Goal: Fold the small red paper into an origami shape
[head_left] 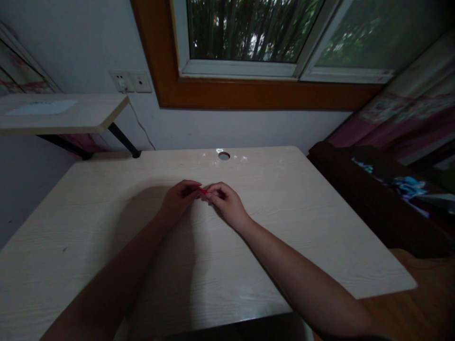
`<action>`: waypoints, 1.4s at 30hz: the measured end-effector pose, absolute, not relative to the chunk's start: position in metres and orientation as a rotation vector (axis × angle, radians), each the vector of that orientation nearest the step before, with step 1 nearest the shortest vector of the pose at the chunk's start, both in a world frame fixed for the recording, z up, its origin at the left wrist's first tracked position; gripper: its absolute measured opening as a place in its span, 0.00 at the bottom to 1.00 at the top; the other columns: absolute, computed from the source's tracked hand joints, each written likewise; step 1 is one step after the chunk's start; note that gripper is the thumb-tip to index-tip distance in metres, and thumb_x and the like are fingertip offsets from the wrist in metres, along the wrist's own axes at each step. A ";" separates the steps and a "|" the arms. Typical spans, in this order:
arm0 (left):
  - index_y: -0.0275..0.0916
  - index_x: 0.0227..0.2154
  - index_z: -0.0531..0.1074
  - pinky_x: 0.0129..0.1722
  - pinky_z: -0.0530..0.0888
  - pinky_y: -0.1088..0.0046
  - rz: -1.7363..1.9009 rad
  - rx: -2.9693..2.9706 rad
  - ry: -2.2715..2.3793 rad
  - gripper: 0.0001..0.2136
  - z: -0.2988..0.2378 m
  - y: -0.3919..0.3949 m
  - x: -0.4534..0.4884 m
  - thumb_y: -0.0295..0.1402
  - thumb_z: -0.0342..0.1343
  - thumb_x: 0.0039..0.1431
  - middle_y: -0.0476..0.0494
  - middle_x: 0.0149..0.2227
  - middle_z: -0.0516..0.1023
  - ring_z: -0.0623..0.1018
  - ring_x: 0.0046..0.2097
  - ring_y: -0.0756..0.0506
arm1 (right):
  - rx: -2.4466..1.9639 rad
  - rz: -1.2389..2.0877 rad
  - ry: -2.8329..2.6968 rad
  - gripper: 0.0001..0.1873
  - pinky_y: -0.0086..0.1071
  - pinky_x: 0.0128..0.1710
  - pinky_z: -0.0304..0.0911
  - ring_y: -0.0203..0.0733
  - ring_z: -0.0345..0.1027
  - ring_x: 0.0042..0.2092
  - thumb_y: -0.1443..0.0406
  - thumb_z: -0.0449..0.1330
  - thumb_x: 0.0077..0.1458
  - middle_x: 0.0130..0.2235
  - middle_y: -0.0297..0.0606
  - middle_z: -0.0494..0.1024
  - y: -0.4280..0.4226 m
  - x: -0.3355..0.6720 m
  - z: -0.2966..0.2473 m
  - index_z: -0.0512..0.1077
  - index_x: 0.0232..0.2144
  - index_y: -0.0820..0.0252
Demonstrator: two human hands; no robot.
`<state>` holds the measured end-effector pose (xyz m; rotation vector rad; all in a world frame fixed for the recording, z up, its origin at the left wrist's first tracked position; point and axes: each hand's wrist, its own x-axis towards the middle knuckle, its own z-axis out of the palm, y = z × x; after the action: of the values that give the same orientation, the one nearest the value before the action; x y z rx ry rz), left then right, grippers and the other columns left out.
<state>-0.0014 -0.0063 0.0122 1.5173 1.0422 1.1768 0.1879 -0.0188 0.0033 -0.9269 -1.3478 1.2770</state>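
A small red object (203,190) is pinched between my two hands over the middle of the desk (284,208). Its kind is too small to make out, and the fingers cover most of it. My left hand (180,195) grips its left end with thumb and fingertips. From the other side, the thumb and fingers of my right hand (226,201) are closed on its right end. The fingertips of both hands almost meet around it.
A round cable hole (224,156) sits near the desk's back edge. At the back left, a raised shelf (106,116) on black legs holds a paper sheet (42,108). A white cable (140,123) hangs from the wall socket (122,81). Dark furniture (369,189) stands to the right.
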 end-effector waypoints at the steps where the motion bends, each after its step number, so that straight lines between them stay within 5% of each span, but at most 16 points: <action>1: 0.39 0.42 0.75 0.44 0.78 0.67 1.185 1.531 1.035 0.13 0.013 -0.007 -0.001 0.38 0.64 0.56 0.43 0.38 0.82 0.82 0.39 0.46 | -0.927 1.282 -1.343 0.12 0.32 0.33 0.63 0.37 0.67 0.31 0.56 0.66 0.55 0.31 0.36 0.78 -0.019 0.188 0.003 0.73 0.35 0.56; 18: 0.40 0.35 0.76 0.38 0.76 0.73 1.207 1.883 1.084 0.05 0.017 -0.009 -0.002 0.35 0.63 0.58 0.46 0.36 0.76 0.77 0.37 0.48 | -1.001 0.835 -1.614 0.02 0.31 0.36 0.62 0.38 0.67 0.36 0.64 0.63 0.58 0.35 0.35 0.75 -0.024 0.190 0.016 0.76 0.33 0.56; 26: 0.39 0.33 0.77 0.38 0.74 0.72 1.172 1.788 1.143 0.06 0.016 -0.007 -0.004 0.36 0.64 0.56 0.46 0.33 0.78 0.77 0.36 0.47 | -1.048 0.867 -1.554 0.10 0.32 0.38 0.65 0.39 0.70 0.37 0.59 0.65 0.58 0.38 0.37 0.78 -0.023 0.190 0.012 0.77 0.41 0.55; 42: 0.39 0.33 0.75 0.35 0.76 0.71 1.157 1.521 1.099 0.08 0.020 -0.005 -0.001 0.37 0.63 0.54 0.48 0.28 0.79 0.79 0.31 0.47 | -1.035 0.865 -1.590 0.07 0.34 0.39 0.65 0.41 0.71 0.38 0.59 0.64 0.59 0.35 0.37 0.77 -0.022 0.192 0.015 0.78 0.36 0.55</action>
<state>-0.0007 -0.0053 0.0198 1.5213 1.0989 1.1570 0.1917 -0.0224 0.0147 -1.0348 -1.5902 0.8653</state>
